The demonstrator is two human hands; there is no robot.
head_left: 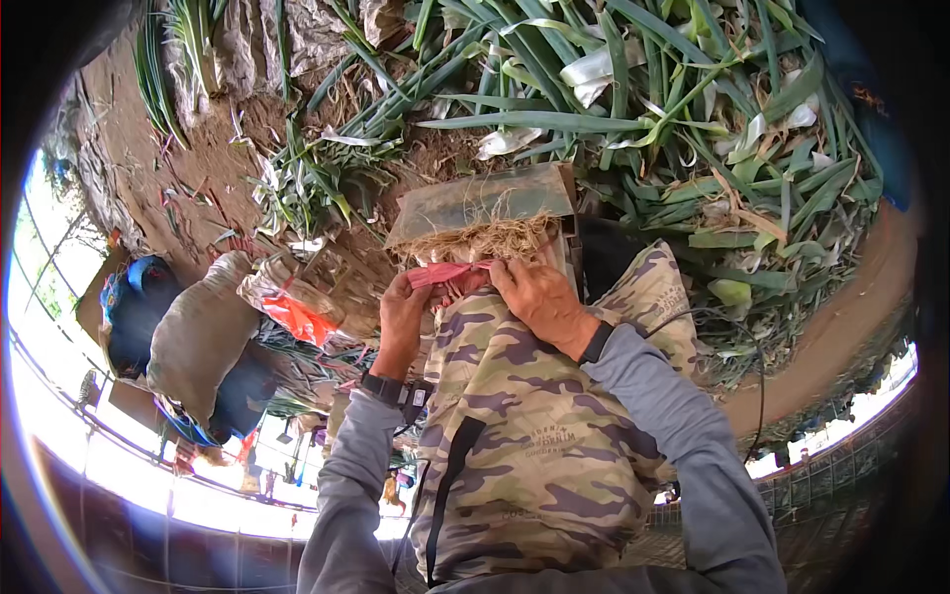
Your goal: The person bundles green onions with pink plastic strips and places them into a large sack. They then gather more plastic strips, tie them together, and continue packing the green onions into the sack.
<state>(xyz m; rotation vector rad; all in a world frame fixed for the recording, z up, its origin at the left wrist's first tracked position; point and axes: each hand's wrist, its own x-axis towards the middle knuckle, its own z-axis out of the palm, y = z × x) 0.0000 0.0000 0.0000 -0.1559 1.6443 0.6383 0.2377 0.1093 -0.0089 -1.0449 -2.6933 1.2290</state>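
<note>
Matt camouflage cloth apron [534, 396]; wrinkled pink strip [445, 273], plastic or cloth unclear; rough, fibrous roots [485, 240]; smooth, faintly glossy greenish panel [475, 203]; shiny orange plastic [297, 319], left.

A fisheye view from the head looks down, near, above and behind the left hand [402, 315] and right hand's [541, 300] grip.

Tight in the middle here: a pink strip [445, 275] bridges the gap between the left hand [401, 315] and right hand [539, 300], and straight ahead a dark green board [480, 205] walls off the way beyond the roots [480, 241]. Out right, a black cable [760, 368] loops beside the sleeve [658, 391], leaf heap [732, 203] beyond! Left, a plastic packet [297, 315] crowds in; bare soil [163, 193] offers passage farther up-left.
</note>
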